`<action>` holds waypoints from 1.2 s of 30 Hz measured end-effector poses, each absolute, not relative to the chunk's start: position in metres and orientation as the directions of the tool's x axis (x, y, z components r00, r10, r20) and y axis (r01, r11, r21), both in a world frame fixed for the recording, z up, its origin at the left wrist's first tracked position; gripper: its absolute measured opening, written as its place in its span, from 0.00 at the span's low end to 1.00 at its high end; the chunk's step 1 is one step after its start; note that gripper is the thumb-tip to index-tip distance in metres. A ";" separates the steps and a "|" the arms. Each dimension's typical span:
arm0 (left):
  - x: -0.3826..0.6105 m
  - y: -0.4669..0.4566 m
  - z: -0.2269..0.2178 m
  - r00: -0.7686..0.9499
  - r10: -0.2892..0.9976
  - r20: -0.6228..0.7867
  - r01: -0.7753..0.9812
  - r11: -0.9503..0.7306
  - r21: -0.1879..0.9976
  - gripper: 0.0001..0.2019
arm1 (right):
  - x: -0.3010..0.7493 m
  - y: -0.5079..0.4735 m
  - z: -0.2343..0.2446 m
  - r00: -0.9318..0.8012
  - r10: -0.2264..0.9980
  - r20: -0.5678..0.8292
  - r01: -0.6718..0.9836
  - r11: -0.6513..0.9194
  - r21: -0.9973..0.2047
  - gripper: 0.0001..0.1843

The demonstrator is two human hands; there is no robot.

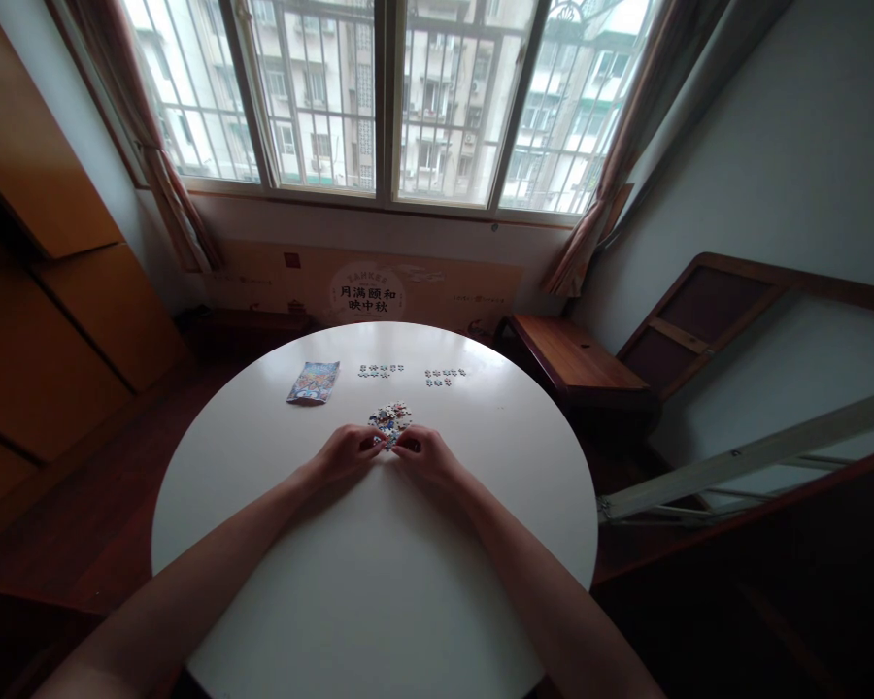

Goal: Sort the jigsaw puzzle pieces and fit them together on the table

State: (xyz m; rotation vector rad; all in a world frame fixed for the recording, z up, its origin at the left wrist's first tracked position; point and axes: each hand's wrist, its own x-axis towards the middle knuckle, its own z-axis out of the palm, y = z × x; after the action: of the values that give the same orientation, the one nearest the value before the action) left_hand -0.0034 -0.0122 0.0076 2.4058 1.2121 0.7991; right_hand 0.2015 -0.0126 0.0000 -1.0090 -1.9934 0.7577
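Observation:
A small heap of colourful jigsaw puzzle pieces (391,416) lies on the white round table (379,582). At the heap's near edge, my left hand (350,449) and my right hand (428,452) face each other, fingertips almost meeting. Both are closed in a pinch on small puzzle pieces (389,443), partly hidden by the fingers. Beyond the heap, two groups of puzzle pieces are laid out in short rows: a left group (381,370) and a right group (445,375). A colourful printed sheet or packet (313,382) lies to the left.
Past the table stands a printed box or panel (422,282) beneath a barred window (444,107). A wooden bench or low table (579,351) is on the right, near a leaning metal frame (764,461). Wooden cabinets (36,349) line the left side.

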 end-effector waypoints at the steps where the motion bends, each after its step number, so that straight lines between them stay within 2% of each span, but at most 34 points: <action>1: -0.003 -0.012 0.008 0.481 0.811 0.333 0.627 -0.584 0.516 0.12 | 0.202 -0.013 0.000 -0.398 0.843 0.361 0.390 0.512 -0.766 0.06; 36: -0.002 -0.014 0.010 0.473 0.813 0.340 0.613 -0.581 0.536 0.12 | 0.201 -0.015 0.005 -0.407 0.848 0.340 0.417 0.504 -0.756 0.07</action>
State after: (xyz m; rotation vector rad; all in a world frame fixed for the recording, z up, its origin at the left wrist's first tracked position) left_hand -0.0024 -0.0138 0.0105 2.3846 1.2028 0.8207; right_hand 0.2014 -0.0145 0.0051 -1.0344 -2.0192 0.7544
